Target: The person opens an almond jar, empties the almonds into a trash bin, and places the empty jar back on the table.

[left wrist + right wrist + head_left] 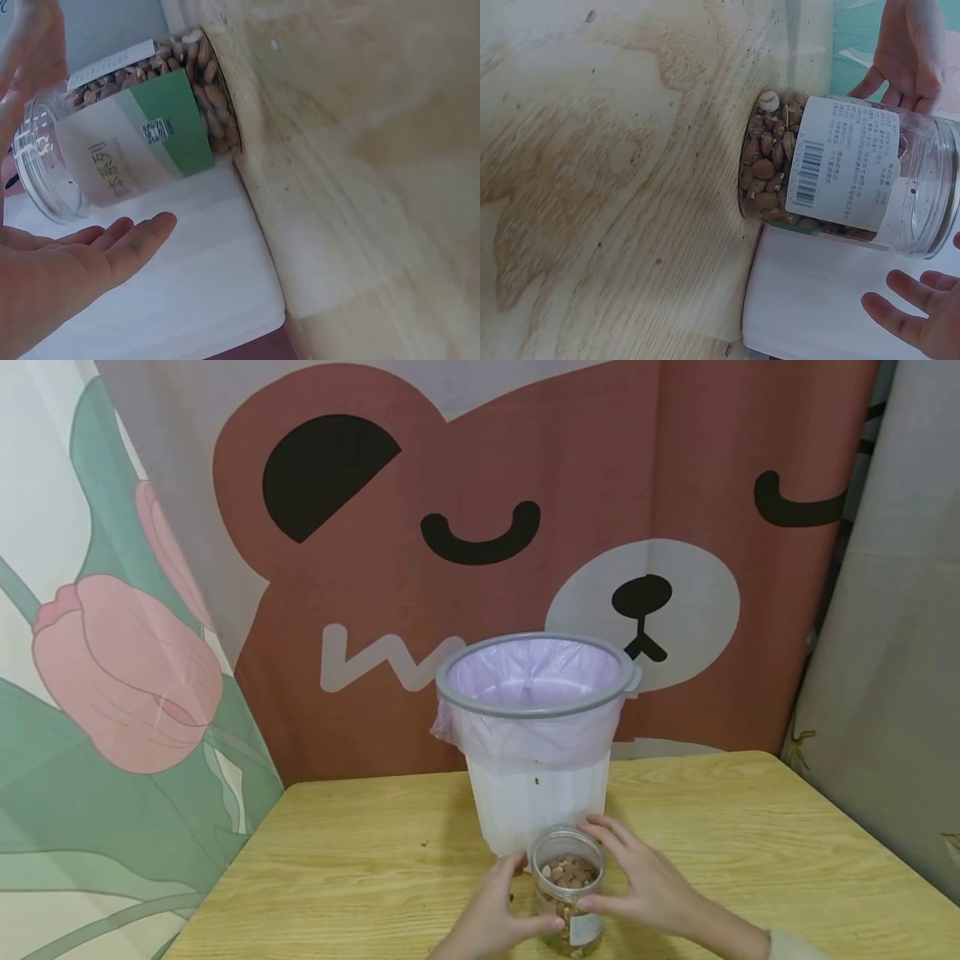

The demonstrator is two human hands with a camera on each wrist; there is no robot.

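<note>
- One open jar (567, 893) of nuts stands on the desk (360, 868), just before one lined bin (536, 739).
- Left hand (491, 914) and right hand (645, 881) flank it, fingers straight, gripping nothing.

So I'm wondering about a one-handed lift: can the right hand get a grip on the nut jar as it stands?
Probably yes. The right hand already sits beside the jar with fingers spread, nothing between them; the left hand flanks the other side.
</note>
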